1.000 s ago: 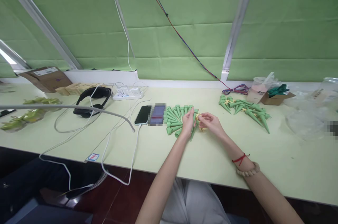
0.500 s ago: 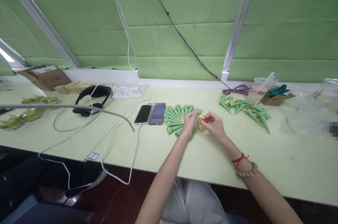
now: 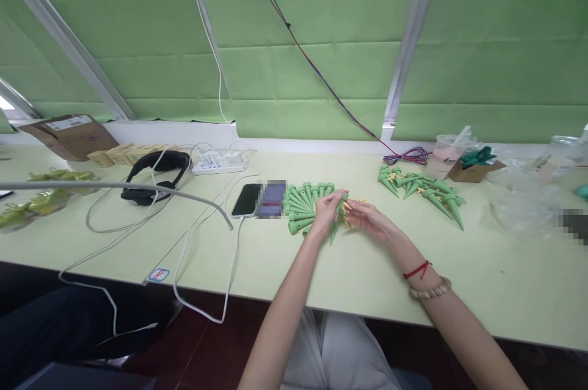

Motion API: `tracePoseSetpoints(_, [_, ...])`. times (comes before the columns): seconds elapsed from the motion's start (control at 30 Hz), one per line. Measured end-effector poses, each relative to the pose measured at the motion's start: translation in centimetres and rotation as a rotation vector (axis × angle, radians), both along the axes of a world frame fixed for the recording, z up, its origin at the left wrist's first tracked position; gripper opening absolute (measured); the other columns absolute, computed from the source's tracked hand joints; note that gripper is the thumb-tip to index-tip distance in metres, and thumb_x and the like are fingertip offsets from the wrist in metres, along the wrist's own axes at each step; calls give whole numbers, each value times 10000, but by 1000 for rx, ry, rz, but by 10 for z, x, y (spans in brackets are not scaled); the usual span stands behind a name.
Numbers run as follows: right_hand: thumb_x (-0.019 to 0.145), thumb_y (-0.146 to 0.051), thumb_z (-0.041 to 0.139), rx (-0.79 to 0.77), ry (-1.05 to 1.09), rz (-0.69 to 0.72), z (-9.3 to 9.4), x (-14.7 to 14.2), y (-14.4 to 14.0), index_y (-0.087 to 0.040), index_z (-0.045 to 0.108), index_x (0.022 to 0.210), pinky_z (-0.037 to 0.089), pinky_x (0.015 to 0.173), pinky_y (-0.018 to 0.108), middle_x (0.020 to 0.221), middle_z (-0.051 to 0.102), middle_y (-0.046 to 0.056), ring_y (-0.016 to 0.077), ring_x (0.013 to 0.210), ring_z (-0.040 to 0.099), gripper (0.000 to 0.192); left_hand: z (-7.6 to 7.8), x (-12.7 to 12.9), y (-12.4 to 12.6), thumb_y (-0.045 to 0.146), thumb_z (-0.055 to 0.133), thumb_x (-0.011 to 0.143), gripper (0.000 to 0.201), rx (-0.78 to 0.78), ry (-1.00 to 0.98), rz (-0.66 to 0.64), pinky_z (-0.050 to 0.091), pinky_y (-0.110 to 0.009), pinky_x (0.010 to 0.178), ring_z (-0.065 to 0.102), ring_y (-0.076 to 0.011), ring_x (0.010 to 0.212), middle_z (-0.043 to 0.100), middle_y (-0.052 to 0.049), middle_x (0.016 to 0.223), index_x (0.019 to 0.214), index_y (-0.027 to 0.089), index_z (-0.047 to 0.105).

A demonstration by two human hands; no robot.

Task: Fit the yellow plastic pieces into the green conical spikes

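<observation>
The left hand (image 3: 327,211) is pinching a green tapered plastic spike (image 3: 337,218) near its wide end, with the tip pointing down toward the near edge of the pale green table (image 3: 349,267). The right hand (image 3: 367,217) is meeting it from the right, fingers curled around a small yellow plastic fitting (image 3: 348,206) at the spike's wide end; how firmly that fitting is being gripped I cannot tell, since the fingers are covering most of it.

Just left of the hands, a fanned pile of green cones (image 3: 303,206) is lying on the table, touching or nearly touching the left hand. Farther right, a second heap of green spikes with yellow pieces (image 3: 422,189) is lying well apart from the hands.

The main risk, as I judge it, is the small yellow piece slipping from the fingertips, because it is tiny and both hands are working close together above the table; it could drop among the fanned cones. The left wrist is also hovering close to that pile, so a sideways nudge could scatter it toward the black phone (image 3: 247,199) and its white charging cable (image 3: 232,273), which is trailing over the near edge.
</observation>
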State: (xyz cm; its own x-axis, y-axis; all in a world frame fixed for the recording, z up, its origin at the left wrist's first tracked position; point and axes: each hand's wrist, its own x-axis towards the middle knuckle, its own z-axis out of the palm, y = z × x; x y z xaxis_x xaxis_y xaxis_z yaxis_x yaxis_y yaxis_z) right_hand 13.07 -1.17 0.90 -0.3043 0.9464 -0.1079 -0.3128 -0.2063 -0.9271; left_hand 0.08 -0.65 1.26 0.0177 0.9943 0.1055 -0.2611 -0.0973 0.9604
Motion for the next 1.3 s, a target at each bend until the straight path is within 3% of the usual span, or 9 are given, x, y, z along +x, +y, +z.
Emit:
tracePoseSetpoints(0.17, [661,-205,721,-136,22,57,-6,7,4,-179,658,699,563,670,192,697,652,-4,94,655,640,77,-4,-5,2,569,640,660,516,-4,115,-19,183,-209,326,252,-26,346,448,16,495,849,95,714])
tracePoseSetpoints(0.33, [528,-213,804,-92,-100,-26,-14,5,8,-166,636,679,561,559,234,686,666,28,137,623,645,231,-10,-5,4,554,653,653,432,5,210,-17,165,-201,376,238,-39,365,347,45,440,670,123,684])
tracePoseSetpoints(0.47, [503,-313,796,216,-334,-294,-21,-6,4,-179,555,584,527,519,306,577,609,17,166,543,599,287,-16,0,6,499,722,590,356,16,211,112,216,-203,430,304,-72,419,368,42,442,584,153,640])
tracePoseSetpoints(0.6, [599,-351,699,584,-531,-486,-19,-15,-2,-194,515,512,522,625,341,636,576,33,191,663,590,257,-18,3,5,537,664,650,401,35,243,170,193,-211,442,271,-65,406,308,56,416,531,162,588])
tracePoseSetpoints(0.67, [601,-347,701,498,-465,-426,-13,-16,-3,-195,535,581,532,619,338,669,584,31,193,680,602,226,-14,3,4,576,603,695,451,30,214,139,174,-217,427,245,-57,376,278,61,396,520,162,557])
tracePoseSetpoints(0.83, [641,-338,725,-44,-76,-43,0,-18,-7,-187,550,776,557,545,283,678,638,9,154,581,633,268,-4,-1,4,601,598,687,474,13,70,109,199,-211,398,277,-49,374,318,57,408,555,147,571])
tracePoseSetpoints(1.0, [737,-306,670,-168,166,25,5,-20,-12,-152,623,759,563,643,225,700,665,17,107,598,640,162,1,-9,5,594,653,633,553,1,62,67,219,-192,385,304,-41,422,441,30,520,886,104,693])
tracePoseSetpoints(1.17, [628,-344,754,-16,51,-35,1,-19,-9,-170,600,641,546,673,242,602,618,-20,100,574,612,233,4,-10,2,615,636,639,599,0,92,10,191,-190,348,269,-33,360,341,60,442,925,92,694])
tracePoseSetpoints(1.3, [603,-350,734,371,-298,-269,-2,-16,-9,-183,535,567,513,578,278,551,566,-20,134,541,578,262,5,-6,-1,583,641,661,535,14,91,-47,186,-195,333,285,-28,328,392,44,447,871,94,700])
